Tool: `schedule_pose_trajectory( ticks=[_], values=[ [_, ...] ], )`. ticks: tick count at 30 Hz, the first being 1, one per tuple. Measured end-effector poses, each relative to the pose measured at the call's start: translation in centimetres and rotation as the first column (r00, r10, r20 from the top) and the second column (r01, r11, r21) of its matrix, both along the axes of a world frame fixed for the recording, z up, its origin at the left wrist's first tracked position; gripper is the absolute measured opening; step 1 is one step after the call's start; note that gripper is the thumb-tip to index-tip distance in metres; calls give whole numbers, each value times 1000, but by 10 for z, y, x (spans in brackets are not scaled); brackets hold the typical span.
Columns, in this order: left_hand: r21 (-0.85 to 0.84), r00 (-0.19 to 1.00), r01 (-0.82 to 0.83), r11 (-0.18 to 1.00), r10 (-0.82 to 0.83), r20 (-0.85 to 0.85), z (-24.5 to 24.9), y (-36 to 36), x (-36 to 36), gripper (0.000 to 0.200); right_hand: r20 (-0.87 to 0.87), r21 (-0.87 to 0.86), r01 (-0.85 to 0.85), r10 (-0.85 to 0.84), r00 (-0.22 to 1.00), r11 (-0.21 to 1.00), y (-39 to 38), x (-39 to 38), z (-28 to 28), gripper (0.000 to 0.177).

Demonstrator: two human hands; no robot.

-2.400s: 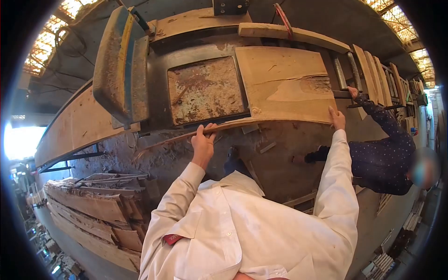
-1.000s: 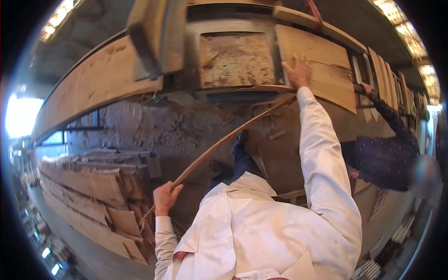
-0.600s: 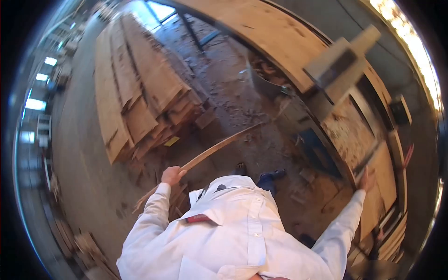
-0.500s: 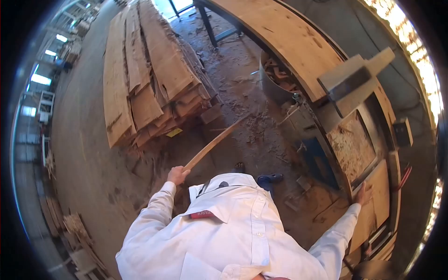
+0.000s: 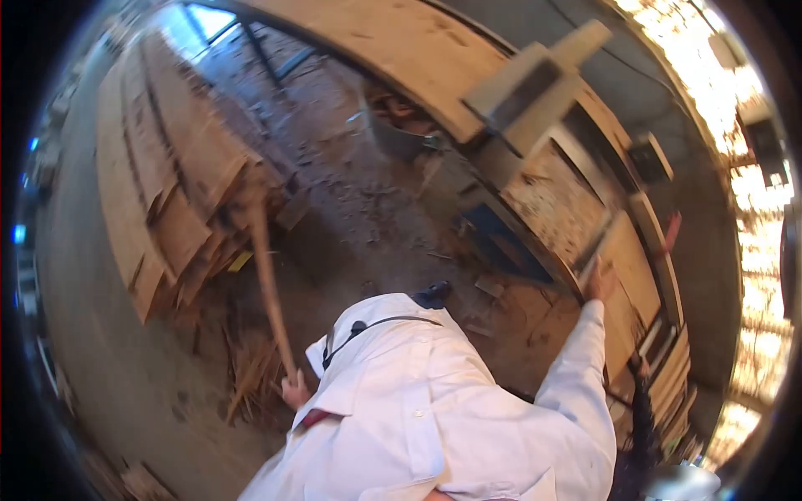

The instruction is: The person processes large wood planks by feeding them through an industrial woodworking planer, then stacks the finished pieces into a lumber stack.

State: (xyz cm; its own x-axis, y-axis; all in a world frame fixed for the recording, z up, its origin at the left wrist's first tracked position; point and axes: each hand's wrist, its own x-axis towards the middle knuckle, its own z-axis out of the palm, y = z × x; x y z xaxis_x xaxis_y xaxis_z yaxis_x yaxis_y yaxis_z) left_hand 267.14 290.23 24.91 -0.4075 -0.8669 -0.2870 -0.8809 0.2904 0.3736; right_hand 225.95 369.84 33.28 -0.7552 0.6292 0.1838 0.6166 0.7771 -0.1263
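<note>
My left hand [image 5: 294,390] is closed round the near end of a long thin wood strip [image 5: 268,288], which angles up and away beside the plank stack. My right hand [image 5: 600,281] lies with its fingers stretched out on a flat board [image 5: 628,267] on the machine table. Just beyond that hand is a recess full of wood shavings [image 5: 547,200]. A guard-like block [image 5: 526,100] stands over the table farther along. Motion blurs parts of the view.
Rough-edged planks [image 5: 180,175] are stacked at the left. Scrap strips [image 5: 252,367] lie on the floor below them. A scrap bin [image 5: 401,138] stands beside the machine. Another person's dark sleeve [image 5: 643,417] shows at the lower right, near more stacked boards [image 5: 672,376].
My view has swung to the right. My left hand has come lower, closer to my body, and the strip stands steeper. My right hand stays on the board; another person's arm has appeared at the right.
</note>
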Motion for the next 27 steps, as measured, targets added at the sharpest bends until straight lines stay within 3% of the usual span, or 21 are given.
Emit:
schedule_pose_trajectory(
  ticks=[1, 6, 9, 11, 14, 16, 19, 20, 21, 22, 25, 27],
  values=[
    [-15, 999, -39, 999, 38, -35, 1, 5, 10, 52, -34, 17, -5, 6, 999, 1000, -1, 1, -1, 90],
    [-23, 989, -55, 998, 58, 139, -14, -6, 24, 49, -127, -110, -10, -4, 992, 994, 12, 4, -1, 90],
    [0, 971, 30, 1000, -29, 237, -25, -26, -4, 47, -254, -215, -37, -19, 967, 976, 16, 21, -1, 85],
    [9, 965, 151, 988, -149, 214, -45, -40, -47, 46, -320, -264, -17, -71, 945, 964, 19, 43, 8, 81],
    [-42, 915, 398, 917, -400, -63, -75, -44, -143, 45, -305, -262, 149, -228, 925, 954, 42, 105, 6, 75],
    [-8, 845, 490, 872, -478, -240, -30, 9, -253, 37, -211, -176, 356, -388, 897, 918, 87, 156, -10, 73],
    [-26, 629, 653, 757, -560, -539, -1, 75, -408, 35, -57, -4, 642, -642, 765, 766, 127, 235, -16, 76],
    [248, 673, 641, 727, -376, -637, -2, 92, -459, 34, -28, 5, 701, -701, 713, 713, 128, 245, -8, 77],
    [368, 647, 665, 650, -255, -719, 15, 117, -504, 36, 5, 20, 756, -756, 654, 654, 126, 260, 4, 78],
    [388, 626, 677, 625, -212, -751, 39, 146, -545, 39, 33, 34, 804, -805, 593, 594, 127, 271, 10, 80],
    [486, 619, 696, 529, -98, -779, 69, 195, -652, 52, -81, -306, 702, -753, 653, 643, 179, 319, -19, 81],
    [553, 647, 675, 488, -32, -761, 66, 213, -712, 56, -57, -411, 623, -701, 711, 665, 193, 327, -13, 80]
  ],
)
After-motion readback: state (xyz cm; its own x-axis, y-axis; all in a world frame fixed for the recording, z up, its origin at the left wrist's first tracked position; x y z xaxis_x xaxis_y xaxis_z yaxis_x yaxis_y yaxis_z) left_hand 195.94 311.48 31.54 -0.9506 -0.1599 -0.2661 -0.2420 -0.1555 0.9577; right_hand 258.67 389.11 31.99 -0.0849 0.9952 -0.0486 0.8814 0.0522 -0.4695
